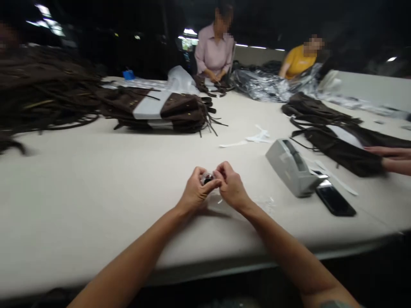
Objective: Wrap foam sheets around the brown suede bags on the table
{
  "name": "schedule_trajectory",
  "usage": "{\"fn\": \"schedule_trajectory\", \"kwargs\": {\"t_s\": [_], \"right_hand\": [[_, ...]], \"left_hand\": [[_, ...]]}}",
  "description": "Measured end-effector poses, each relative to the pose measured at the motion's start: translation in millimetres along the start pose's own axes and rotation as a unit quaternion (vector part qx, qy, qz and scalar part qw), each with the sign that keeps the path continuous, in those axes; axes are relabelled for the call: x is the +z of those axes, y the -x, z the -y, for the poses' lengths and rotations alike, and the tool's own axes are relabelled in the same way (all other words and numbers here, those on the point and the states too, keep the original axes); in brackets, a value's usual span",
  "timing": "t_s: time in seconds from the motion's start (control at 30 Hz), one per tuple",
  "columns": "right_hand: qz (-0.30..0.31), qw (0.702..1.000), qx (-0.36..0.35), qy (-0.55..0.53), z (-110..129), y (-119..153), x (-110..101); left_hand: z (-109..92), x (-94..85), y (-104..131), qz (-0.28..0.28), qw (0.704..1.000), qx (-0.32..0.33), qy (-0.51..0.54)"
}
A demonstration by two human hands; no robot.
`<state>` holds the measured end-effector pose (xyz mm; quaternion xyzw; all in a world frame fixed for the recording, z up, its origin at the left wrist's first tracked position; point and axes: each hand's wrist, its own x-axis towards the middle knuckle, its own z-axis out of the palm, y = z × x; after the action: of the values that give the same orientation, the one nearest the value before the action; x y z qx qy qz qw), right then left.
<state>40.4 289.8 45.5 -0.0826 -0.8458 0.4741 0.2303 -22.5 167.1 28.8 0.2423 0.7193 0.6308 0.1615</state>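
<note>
Near the front edge of the surface (pixel 112 201), the left grip (pixel 195 190) and right grip (pixel 233 188) are partly hiding an item (pixel 208 179) too small to make out; a grey dispenser (pixel 284 164) is covering part of a phone (pixel 336 200); the picture's borders are cutting off a blurred dark pile (pixel 48 87) at left and a co-worker's arms (pixel 398 166) at right

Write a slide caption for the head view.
Left hand and right hand meet at a small, indistinct object over a white table, with a grey tape dispenser to the right.
</note>
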Motion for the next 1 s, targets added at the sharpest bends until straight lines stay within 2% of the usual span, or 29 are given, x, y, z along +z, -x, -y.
{"fn": "schedule_trajectory", "kwargs": {"t_s": [0.2,0.3,0.37,0.47,0.57,0.67,0.77,0.83,1.0], "right_hand": [[-0.015,0.998,-0.032,-0.049,-0.9,0.9,-0.6],[-0.021,0.997,-0.045,-0.062,1.4,3.2,-1.1],[-0.031,0.996,-0.056,-0.067,2.4,4.0,-1.2],[-0.047,0.994,-0.068,-0.076,3.5,5.1,-1.4],[-0.052,0.992,-0.077,-0.084,3.6,5.8,-1.1],[-0.062,0.99,-0.091,-0.094,2.7,5.6,-0.3],[-0.078,0.986,-0.102,-0.104,1.6,4.9,0.3],[-0.087,0.985,-0.107,-0.105,0.9,4.6,0.4],[-0.087,0.985,-0.114,-0.093,-1.1,5.2,0.4]], "left_hand": [[-1.1,-5.9,-3.7,-0.04,0.992,0.069,-0.093],[-1.1,-7.6,-1.7,-0.045,0.987,0.084,-0.129],[-0.6,-7.4,-0.6,-0.044,0.991,0.078,-0.101],[-2.7,-5.8,1.8,-0.05,0.997,0.063,0.004],[-9.1,-4.3,5.3,-0.074,0.993,0.075,0.058],[-14.6,-3.7,9.5,-0.09,0.987,0.128,0.037],[-16.4,-3.4,12.7,-0.07,0.98,0.185,0.017],[-16.8,-3.4,13.8,-0.065,0.978,0.197,0.004],[-17.8,-5.0,13.8,-0.119,0.963,0.234,-0.066]]}}
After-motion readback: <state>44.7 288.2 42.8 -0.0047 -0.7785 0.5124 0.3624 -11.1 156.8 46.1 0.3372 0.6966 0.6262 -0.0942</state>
